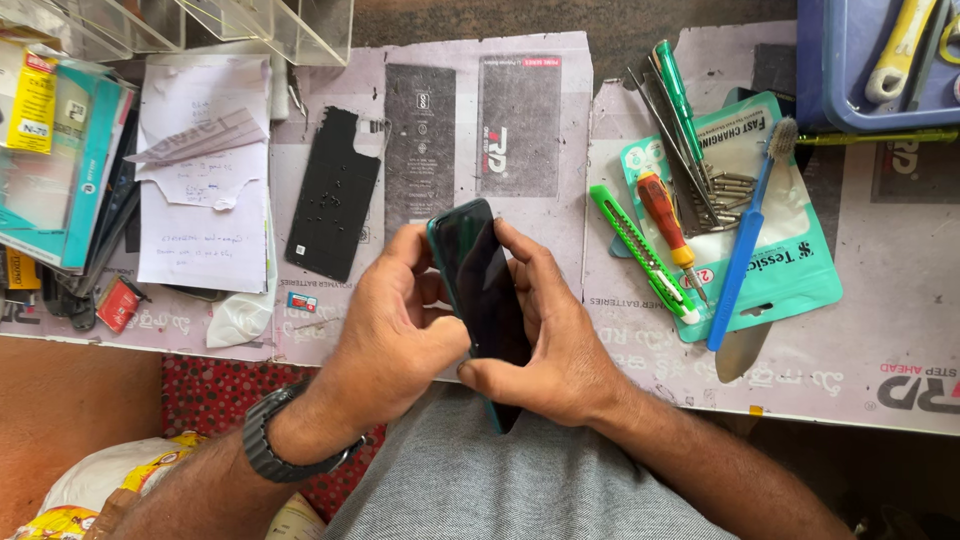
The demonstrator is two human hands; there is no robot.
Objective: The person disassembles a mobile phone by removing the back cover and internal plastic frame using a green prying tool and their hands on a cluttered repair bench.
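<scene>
Single head view, looking steeply down, close over workbench (pixel 600 150) edge and lap

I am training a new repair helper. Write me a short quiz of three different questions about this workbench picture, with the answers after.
1. True or false: both hands grip the smartphone.
2. Multiple choice: which tool lies nearest the right edge of the teal pouch? A) green utility knife B) blue brush C) orange screwdriver
3. Fill in: the black back panel lies to the ___ of the phone, as the picture shows it.

Key
1. True: the left hand and right hand hold it by its edges, dark screen up.
2. B, the blue brush.
3. Left, beside the white paper notes.
</scene>
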